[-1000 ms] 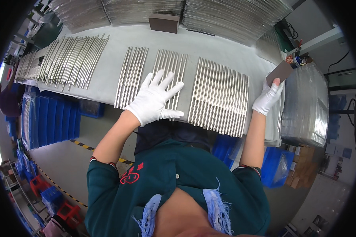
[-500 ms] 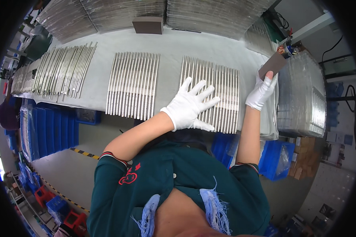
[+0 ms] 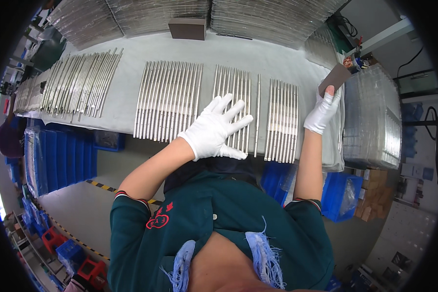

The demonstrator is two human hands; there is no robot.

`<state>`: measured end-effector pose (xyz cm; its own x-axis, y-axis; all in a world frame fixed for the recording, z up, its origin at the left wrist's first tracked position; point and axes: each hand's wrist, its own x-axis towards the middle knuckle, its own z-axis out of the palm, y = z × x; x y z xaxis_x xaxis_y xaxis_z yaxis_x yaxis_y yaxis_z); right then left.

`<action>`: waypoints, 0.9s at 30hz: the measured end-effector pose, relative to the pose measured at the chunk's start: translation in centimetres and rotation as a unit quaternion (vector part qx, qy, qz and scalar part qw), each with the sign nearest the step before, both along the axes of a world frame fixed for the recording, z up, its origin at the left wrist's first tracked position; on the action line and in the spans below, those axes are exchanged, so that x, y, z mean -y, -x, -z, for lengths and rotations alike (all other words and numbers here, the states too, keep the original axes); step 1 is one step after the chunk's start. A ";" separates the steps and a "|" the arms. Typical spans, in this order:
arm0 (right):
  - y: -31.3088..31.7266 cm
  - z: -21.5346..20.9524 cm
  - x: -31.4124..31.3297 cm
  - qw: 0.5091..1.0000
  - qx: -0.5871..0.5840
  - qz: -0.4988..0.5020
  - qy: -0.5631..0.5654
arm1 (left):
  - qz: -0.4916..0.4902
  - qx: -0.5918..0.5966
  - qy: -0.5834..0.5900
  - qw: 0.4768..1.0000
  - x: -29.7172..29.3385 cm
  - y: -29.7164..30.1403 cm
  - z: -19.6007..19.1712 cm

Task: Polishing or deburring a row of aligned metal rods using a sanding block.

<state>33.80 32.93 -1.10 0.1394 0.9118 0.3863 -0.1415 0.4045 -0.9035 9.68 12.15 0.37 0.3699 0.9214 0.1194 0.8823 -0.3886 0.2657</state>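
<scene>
My left hand (image 3: 214,130), in a white glove, lies spread over a row of shiny metal rods (image 3: 232,80), its palm covering their near part. One single rod (image 3: 257,114) lies apart, just right of that row. Further right is another group of rods (image 3: 282,119), side by side. My right hand (image 3: 322,112), gloved too, grips a flat brown block (image 3: 335,79), perhaps a sanding block, above the table's right end. Left of my left hand lies a wider row of rods (image 3: 168,102).
A white cloth (image 3: 209,48) covers the table. At the far left lie more rods (image 3: 82,82), less evenly spaced. A second brown block (image 3: 187,29) stands at the back before wrapped stacks (image 3: 272,22). Plastic-wrapped packs (image 3: 372,117) are at the right; blue bins (image 3: 65,153) stand below.
My left hand has slid left, and part of the rods under it moved along, splitting the row and leaving a single rod between the two groups. My right hand has barely moved.
</scene>
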 end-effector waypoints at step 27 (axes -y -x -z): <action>-0.3 1.9 -1.4 0.828 0.557 0.062 -0.031 | 0.014 0.045 -0.018 0.999 -1.9 -2.4 0.6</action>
<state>34.12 34.32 -2.97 -0.2446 0.8907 0.3832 0.8112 0.4045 -0.4224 12.11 14.05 -0.26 0.3814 0.9053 0.1870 0.8441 -0.4235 0.3288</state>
